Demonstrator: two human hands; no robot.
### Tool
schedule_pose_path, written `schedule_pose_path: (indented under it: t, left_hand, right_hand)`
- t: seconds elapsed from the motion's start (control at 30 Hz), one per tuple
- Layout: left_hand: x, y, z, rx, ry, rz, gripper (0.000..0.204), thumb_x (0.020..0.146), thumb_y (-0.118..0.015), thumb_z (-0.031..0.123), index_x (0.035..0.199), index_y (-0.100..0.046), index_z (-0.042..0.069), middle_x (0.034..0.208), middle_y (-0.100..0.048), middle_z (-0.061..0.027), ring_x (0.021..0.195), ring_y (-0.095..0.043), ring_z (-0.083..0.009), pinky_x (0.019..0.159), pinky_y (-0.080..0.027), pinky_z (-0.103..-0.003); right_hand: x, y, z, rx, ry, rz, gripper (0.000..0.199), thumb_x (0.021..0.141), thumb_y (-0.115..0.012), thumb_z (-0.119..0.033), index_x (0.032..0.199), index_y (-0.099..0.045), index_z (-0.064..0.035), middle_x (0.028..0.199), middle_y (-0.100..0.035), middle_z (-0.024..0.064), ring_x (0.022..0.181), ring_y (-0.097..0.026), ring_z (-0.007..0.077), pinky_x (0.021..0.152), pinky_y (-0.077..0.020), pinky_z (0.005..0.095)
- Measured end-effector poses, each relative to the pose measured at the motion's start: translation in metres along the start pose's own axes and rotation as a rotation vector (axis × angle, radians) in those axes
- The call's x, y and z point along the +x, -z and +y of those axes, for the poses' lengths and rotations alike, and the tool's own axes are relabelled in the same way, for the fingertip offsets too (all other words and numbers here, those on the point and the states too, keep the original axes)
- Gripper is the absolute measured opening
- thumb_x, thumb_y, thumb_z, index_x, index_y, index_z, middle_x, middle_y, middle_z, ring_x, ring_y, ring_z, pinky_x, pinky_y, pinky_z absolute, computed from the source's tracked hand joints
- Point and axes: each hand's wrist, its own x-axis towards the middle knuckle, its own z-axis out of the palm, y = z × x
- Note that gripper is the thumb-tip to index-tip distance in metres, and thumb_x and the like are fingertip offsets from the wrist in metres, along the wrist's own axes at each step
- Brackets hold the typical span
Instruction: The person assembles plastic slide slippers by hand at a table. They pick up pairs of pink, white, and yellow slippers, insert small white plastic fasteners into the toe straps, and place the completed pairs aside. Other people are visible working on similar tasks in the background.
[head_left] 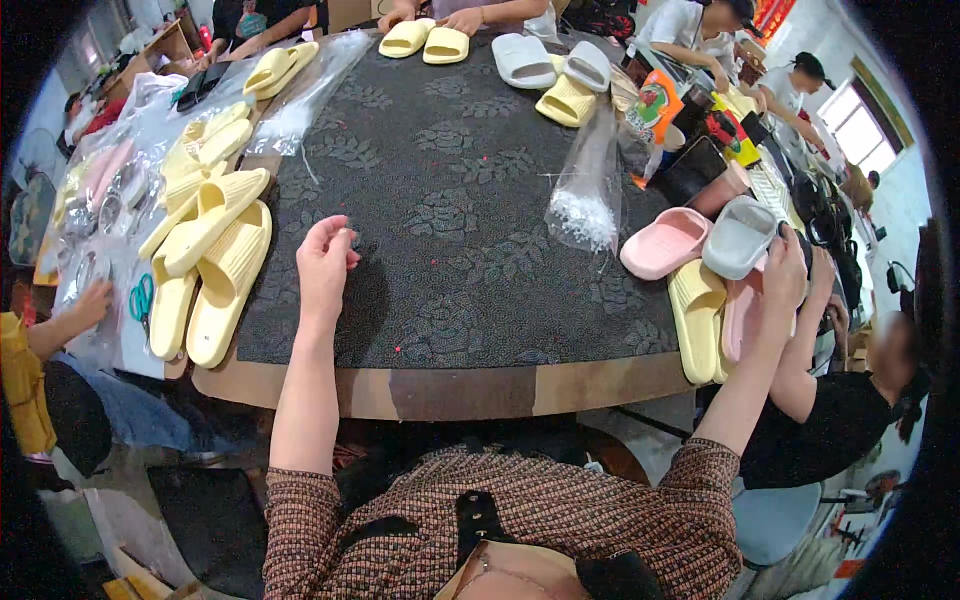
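At the far left edge, another person's hand (93, 303) rests on clear plastic bags (110, 190), just beside a pair of green-handled scissors (141, 297). Next to these, a stack of yellow ribbed slippers (213, 245) lies along the left edge of the dark patterned table mat (450, 200), some overlapping, soles and straps turned various ways.

My left hand (325, 265) hovers over the mat near those slippers, fingers curled inward with the fingertips drawn together against the thumb; it may pinch something very small, but the view is too coarse for me to tell.

At centre, the mat shows scattered tiny red specks. Farther right, a clear plastic bag (585, 190) with white material at its bottom lies on the mat.

Right of the bag, a pink slipper (662, 243) lies just beside a grey slipper (738, 238), with more yellow slippers (697, 315) and a second pink one beneath them at the table's right edge.

My right hand (787, 268) reaches to this pile, its fingers bent over the grey slipper's right side and touching it; whether the grip is fully closed is hidden by the back of my hand.
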Motion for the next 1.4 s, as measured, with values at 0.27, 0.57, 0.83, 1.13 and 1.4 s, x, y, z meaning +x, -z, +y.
schedule_pose_path:
  t: [0.27,0.57,0.83,1.13,1.4]
  left_hand:
    - [0.003,0.000,-0.009,0.047,-0.010,0.050,0.025,0.086,-0.058,0.009,0.108,-0.061,-0.001,0.090,-0.064,-0.0067,0.067,-0.058,-0.0102,0.060,-0.050,-0.024]
    - [0.009,0.069,0.046,0.693,-0.459,0.269,0.028,0.080,-0.063,0.013,0.105,-0.062,0.001,0.099,-0.061,-0.0164,0.086,-0.061,-0.0271,0.078,-0.049,-0.038]
    - [0.067,0.229,0.066,1.441,-0.222,0.642,0.038,0.078,-0.066,0.029,0.110,-0.064,0.009,0.110,-0.062,-0.0160,0.102,-0.058,-0.0351,0.088,-0.045,-0.047]
    - [0.088,0.227,0.075,1.038,0.053,0.064,0.059,0.083,-0.061,0.047,0.117,-0.060,0.000,0.106,-0.065,-0.0236,0.102,-0.062,-0.0341,0.088,-0.047,-0.041]
    - [0.060,0.153,0.088,1.511,0.134,-0.185,0.094,0.073,-0.067,0.059,0.138,-0.036,-0.001,0.130,-0.051,-0.0261,0.121,-0.050,-0.0358,0.100,-0.040,-0.044]
  right_hand:
    - [-0.051,-0.019,-0.144,0.604,0.457,-0.514,0.021,0.088,-0.057,-0.014,0.104,-0.064,-0.0023,0.096,-0.067,0.0170,0.089,-0.065,0.0296,0.079,-0.0483,0.0355]
    - [-0.087,-0.090,-0.192,0.405,0.605,-0.402,0.034,0.084,-0.061,-0.013,0.115,-0.055,-0.0008,0.104,-0.061,0.0208,0.095,-0.060,0.0368,0.083,-0.0473,0.0433]
    - [-0.101,-0.101,-0.191,0.286,0.634,-0.402,0.019,0.086,-0.058,-0.014,0.102,-0.055,-0.0027,0.091,-0.059,0.0195,0.085,-0.061,0.0371,0.072,-0.0492,0.0460]
    - [-0.106,-0.109,-0.194,0.246,0.604,-0.389,0.017,0.086,-0.059,-0.015,0.095,-0.053,-0.0018,0.092,-0.059,0.0194,0.082,-0.061,0.0384,0.069,-0.0496,0.0469]
    - [-0.109,-0.091,-0.194,0.276,0.640,-0.397,0.017,0.087,-0.058,-0.017,0.095,-0.053,-0.0026,0.092,-0.059,0.0191,0.079,-0.062,0.0381,0.068,-0.0503,0.0462]
